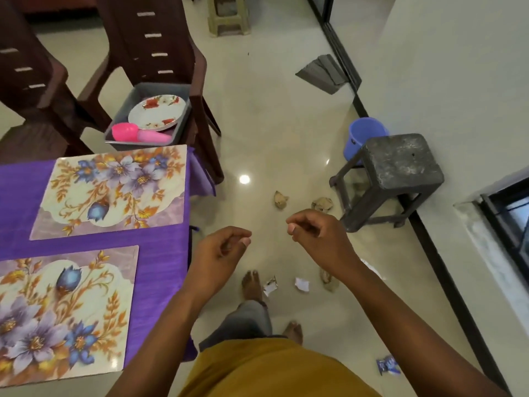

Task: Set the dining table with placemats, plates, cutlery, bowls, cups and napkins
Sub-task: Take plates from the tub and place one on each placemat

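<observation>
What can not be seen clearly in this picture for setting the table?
Head view only:
- Near placemat: cut off by the left edge.
- Grey tray on the chair: the floral plate and pink cup cover its floor, so other tableware cannot be told.
- Purple tablecloth: most of the table lies beyond the left edge.

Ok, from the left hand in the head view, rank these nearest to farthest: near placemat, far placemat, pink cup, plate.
From the left hand:
1. Near placemat, on the table beside it.
2. Far placemat, farther up the table.
3. Pink cup, in the chair's tray.
4. Plate, behind the cup.
</observation>
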`<action>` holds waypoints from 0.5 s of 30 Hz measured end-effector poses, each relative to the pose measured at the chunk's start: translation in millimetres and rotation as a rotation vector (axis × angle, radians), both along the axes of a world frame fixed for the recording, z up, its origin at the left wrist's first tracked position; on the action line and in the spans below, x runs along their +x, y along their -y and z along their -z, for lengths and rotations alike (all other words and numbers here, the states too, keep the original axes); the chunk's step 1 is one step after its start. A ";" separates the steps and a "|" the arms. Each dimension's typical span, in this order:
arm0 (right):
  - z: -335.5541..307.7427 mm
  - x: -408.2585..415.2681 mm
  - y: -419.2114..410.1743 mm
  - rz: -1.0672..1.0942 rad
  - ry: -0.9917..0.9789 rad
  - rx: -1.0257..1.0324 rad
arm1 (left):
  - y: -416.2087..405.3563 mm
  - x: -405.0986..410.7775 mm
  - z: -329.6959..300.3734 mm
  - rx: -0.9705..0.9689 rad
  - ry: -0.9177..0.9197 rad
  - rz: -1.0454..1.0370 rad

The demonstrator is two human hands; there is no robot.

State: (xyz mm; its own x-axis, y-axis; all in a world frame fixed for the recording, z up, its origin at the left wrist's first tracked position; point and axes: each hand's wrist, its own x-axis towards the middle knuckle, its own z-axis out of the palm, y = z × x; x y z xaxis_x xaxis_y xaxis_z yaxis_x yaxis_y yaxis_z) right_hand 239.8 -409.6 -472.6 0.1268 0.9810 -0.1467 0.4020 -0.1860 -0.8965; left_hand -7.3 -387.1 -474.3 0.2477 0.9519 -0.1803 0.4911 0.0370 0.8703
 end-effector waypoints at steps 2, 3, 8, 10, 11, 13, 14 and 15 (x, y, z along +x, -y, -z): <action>-2.1 3.5 -21.9 -0.025 0.007 0.004 | -18.5 4.6 1.2 0.016 0.005 -0.020; -2.2 4.6 -32.9 -0.037 0.012 0.009 | -27.5 5.8 2.0 0.016 0.005 -0.031; 1.0 -2.8 -112.1 -0.114 0.055 0.015 | -90.3 -3.1 15.2 0.007 0.023 -0.119; 1.8 -12.4 -152.6 -0.141 0.061 0.012 | -124.2 -12.6 24.3 0.024 0.019 -0.166; 2.1 -18.3 -174.8 -0.152 0.069 0.015 | -143.0 -18.1 28.5 0.033 0.016 -0.181; -0.2 -29.0 -214.3 -0.167 0.086 0.007 | -176.7 -27.9 31.0 0.021 -0.007 -0.203; -2.1 -35.5 -235.8 -0.177 0.087 -0.005 | -194.8 -34.8 30.1 0.008 -0.008 -0.216; -2.8 -41.7 -254.9 -0.189 0.086 -0.021 | -210.5 -41.9 29.5 -0.006 0.003 -0.226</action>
